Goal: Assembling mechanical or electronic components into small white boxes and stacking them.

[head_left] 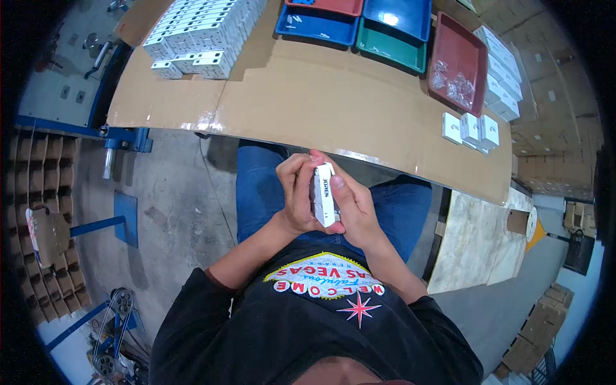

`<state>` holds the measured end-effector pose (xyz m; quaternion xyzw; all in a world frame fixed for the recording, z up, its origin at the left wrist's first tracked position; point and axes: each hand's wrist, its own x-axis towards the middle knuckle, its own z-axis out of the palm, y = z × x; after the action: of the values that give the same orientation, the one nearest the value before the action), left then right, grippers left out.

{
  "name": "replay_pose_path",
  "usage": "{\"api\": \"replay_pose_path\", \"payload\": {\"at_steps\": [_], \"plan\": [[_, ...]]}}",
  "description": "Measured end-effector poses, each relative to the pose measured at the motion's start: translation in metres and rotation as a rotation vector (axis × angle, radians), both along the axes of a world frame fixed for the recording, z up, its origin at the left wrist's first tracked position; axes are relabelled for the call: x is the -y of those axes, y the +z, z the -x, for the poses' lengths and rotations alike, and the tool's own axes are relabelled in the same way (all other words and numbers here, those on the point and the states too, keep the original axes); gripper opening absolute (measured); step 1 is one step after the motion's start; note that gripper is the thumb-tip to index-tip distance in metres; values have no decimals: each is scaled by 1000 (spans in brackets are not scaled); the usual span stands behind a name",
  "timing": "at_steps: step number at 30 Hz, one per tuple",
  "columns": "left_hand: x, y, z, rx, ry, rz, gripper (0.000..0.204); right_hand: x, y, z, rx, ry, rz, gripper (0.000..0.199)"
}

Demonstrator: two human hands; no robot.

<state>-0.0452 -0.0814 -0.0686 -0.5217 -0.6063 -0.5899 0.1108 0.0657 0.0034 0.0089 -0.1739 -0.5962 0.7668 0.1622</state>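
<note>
A slim white box [325, 204] with dark print on its side stands on end between my two hands, above my lap and just off the table's front edge. My left hand [296, 192] is closed around its left side, fingers curled at the top. From the right, my right hand [357, 210] grips it, the thumb pressed flat on the printed face and the fingers behind it. Something greyish shows along the box's left side, partly covered by the left fingers, and I cannot make out what it is.
On the cardboard-covered table [308, 102] are stacked white block-shaped units [192, 38], a blue tray [321, 29], a green tray [391, 48] and a red tray [471, 54] with small clear parts. White boxes [471, 130] sit at the right. A blue metal stand [125, 218] is at left.
</note>
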Motion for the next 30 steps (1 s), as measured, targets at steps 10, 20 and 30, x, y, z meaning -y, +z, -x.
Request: {"api": "replay_pose_path", "payload": {"at_steps": [10, 20, 30], "plan": [[7, -9, -7, 55, -41, 46, 120, 3, -5, -3, -13, -33, 3, 49], [10, 17, -8, 424, -53, -13, 125, -4, -16, -22, 88, -315, 201, 42], [-29, 1, 10, 1401, -268, -206, 82, -88, -79, -32, 245, -624, 9, 34]]}}
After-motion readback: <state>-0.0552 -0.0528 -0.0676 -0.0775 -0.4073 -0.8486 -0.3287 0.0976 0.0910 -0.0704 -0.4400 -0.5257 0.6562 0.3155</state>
